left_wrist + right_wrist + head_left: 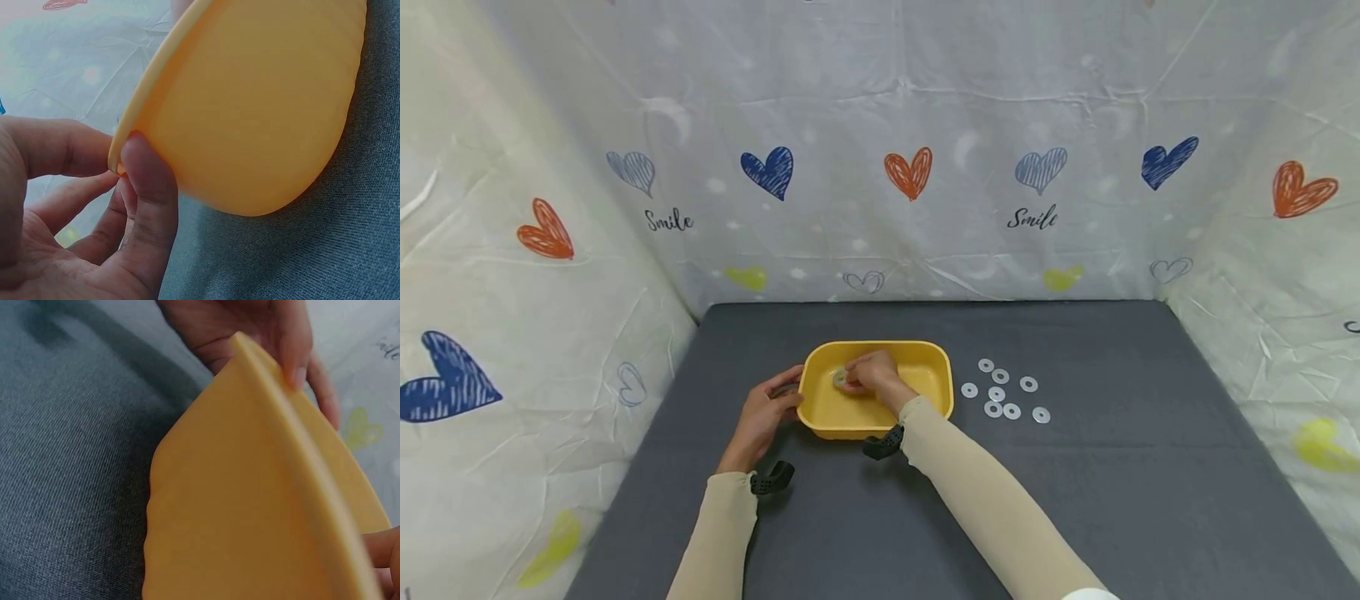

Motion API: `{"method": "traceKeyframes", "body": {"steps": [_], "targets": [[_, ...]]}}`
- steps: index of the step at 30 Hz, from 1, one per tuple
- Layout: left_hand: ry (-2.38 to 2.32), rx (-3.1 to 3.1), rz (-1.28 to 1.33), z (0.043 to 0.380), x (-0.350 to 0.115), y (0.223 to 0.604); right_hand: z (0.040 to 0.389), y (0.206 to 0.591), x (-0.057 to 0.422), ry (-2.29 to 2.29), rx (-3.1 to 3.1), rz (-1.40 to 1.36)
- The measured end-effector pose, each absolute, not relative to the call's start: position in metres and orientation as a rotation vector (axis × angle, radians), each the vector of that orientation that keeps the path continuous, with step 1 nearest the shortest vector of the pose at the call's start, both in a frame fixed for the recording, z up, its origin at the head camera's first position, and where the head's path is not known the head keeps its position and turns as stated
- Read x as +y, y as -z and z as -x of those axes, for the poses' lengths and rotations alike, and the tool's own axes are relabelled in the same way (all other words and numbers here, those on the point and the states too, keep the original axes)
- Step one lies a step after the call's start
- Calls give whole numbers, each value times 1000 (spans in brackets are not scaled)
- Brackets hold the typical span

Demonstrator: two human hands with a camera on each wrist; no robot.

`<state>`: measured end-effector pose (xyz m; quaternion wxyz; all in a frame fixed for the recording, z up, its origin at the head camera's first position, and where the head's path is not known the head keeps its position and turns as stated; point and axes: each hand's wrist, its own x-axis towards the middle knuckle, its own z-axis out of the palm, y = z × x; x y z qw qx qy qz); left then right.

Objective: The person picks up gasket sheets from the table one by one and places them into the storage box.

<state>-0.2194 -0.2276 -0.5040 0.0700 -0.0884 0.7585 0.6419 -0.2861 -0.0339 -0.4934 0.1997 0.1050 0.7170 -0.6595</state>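
Note:
A yellow plastic basin [932, 392] stands on the dark cloth-covered table. My left hand [760, 421] grips its left end; in the left wrist view, the thumb [150, 194] lies on the outer wall and the index finger meets the rim [147, 94]. My right hand [874, 373] reaches down inside the basin. At its fingertips is a flat, silvery washer [839, 377], apparently pinched and partly covered by the fingers. The basin wall [212, 494] hides most of the right hand in the right wrist view, where only some fingers [384, 550] show.
Several loose washers [996, 394] lie flat on the table [1112, 500] just right of the basin. White curtains [842, 233] printed with hearts enclose the back and both sides. Each wrist carries a black band [772, 478].

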Motion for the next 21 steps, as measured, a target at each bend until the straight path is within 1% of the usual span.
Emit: {"method": "traceKeyframes", "body": {"steps": [14,21], "targets": [[-1943,2297,248,219,-229,506,284,487,-34,1797,2133,-309],[-1953,2284,226,218,-229,508,281,482,-14,1919,2013,-198]]}}
